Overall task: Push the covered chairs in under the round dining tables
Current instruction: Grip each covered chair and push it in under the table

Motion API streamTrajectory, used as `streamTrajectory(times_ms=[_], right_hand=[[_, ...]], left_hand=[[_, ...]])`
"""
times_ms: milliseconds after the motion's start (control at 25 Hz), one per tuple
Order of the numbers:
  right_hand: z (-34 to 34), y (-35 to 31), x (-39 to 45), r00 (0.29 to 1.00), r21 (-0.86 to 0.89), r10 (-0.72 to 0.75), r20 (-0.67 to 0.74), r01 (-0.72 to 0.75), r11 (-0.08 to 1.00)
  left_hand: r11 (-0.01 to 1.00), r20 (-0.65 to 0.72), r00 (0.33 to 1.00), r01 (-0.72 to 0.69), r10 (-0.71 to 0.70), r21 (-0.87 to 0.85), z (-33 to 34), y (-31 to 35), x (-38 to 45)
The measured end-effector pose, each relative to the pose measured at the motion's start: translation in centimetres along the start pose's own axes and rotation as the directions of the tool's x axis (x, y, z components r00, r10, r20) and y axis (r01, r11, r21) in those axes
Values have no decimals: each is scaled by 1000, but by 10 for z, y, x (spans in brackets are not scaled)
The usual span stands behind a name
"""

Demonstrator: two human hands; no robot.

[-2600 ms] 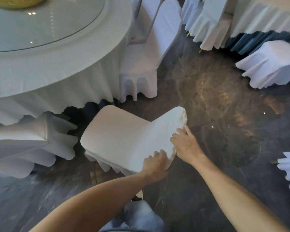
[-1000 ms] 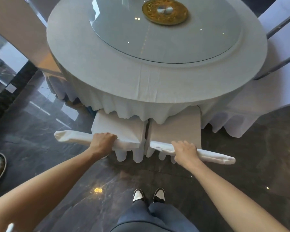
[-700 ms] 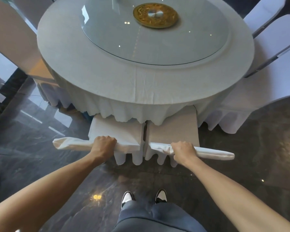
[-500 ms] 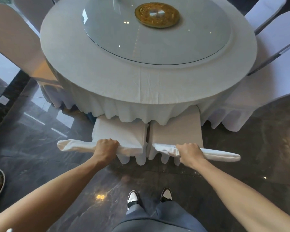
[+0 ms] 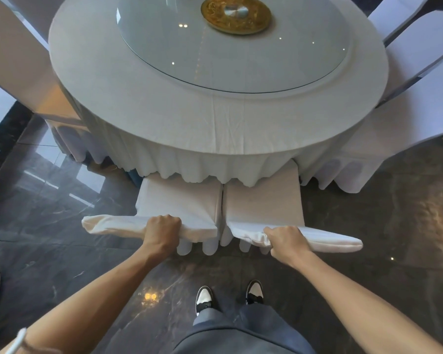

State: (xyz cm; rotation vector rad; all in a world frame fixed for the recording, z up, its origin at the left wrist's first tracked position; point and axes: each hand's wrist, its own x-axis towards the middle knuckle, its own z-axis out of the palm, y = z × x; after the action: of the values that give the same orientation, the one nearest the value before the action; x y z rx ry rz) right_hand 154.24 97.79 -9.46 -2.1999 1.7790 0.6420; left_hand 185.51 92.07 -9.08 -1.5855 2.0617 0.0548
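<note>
Left hand: our left hand (image 5: 162, 231) curls round the top edge of the left chair's back and grips the white cover.
Right hand: our right hand (image 5: 285, 240) holds the top edge of the right chair's back, fingers bunched into the cloth.
Left chair (image 5: 179, 200): near side of the desk, its seat partly under the hanging tablecloth, back towards us.
Right chair (image 5: 262, 198): just beside the left chair, a thin gap between them, its seat also partly under the cloth.
Desk (image 5: 164, 98): round, draped in a white tablecloth, far of both chairs; a glass turntable (image 5: 230, 47) lies on it with a gold disc (image 5: 235, 14) at its centre.
Other chairs: covered ones stand at the far right (image 5: 420, 103) and left (image 5: 13, 60).
Floor (image 5: 62, 251): dark polished stone; our shoes (image 5: 204, 300) stand near the chairs.
</note>
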Motion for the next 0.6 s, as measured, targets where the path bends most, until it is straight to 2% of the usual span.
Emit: streamTrajectory(times_ms=[400,600], right_hand=[[-2,-10,3,993,10,117,-11,-117,993],[-8,-10,10,989,5,146,-7,-146,989]], left_hand=[[999,-25,1000,-4,3,-38,-9,9,0],[993,-64,998,-6,-2,-114,-14,15,3]])
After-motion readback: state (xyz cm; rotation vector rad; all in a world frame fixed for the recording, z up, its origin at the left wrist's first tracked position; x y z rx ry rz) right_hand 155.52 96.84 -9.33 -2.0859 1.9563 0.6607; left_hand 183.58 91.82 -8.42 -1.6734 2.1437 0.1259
